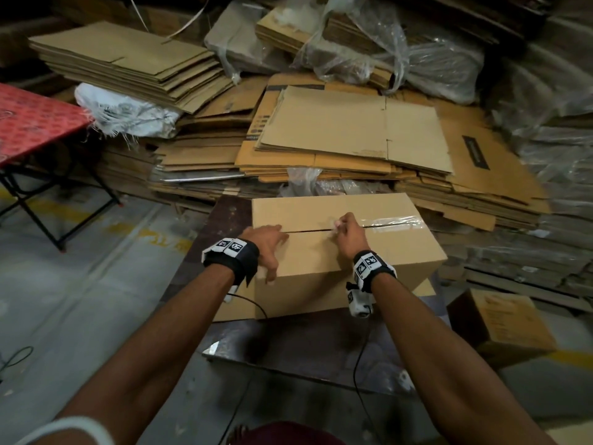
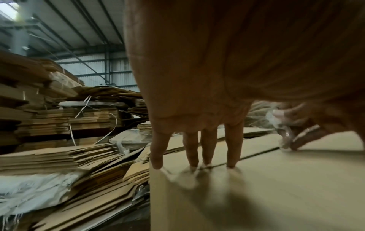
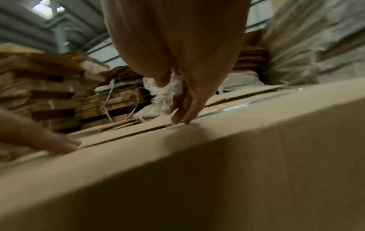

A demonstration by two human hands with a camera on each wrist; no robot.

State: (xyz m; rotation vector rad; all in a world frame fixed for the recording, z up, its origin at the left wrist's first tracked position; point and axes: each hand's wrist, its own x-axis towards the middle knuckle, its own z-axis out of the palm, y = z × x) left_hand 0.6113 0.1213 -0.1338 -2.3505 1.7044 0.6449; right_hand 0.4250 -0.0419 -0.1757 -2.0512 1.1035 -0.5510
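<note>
Box (image 1: 337,264): is set on the dark worktop (image 1: 288,342), near centre, flaps closed.
Left hand (image 1: 268,244): is pressed flat on the box top at the seam's left end, fingers straight, nothing held.
Right hand (image 1: 349,234): the crumpled end of the clear tape (image 1: 393,221) is pinched at mid-seam.

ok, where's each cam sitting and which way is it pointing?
Head: worn on head, looks forward-down at cardboard box; both forearms, left hand, right hand show.
Left wrist: looks along palm; fingers press box top.
Right wrist: looks along palm; fingers pinch crumpled tape.
Shared: both wrist views show the box seam.
</note>
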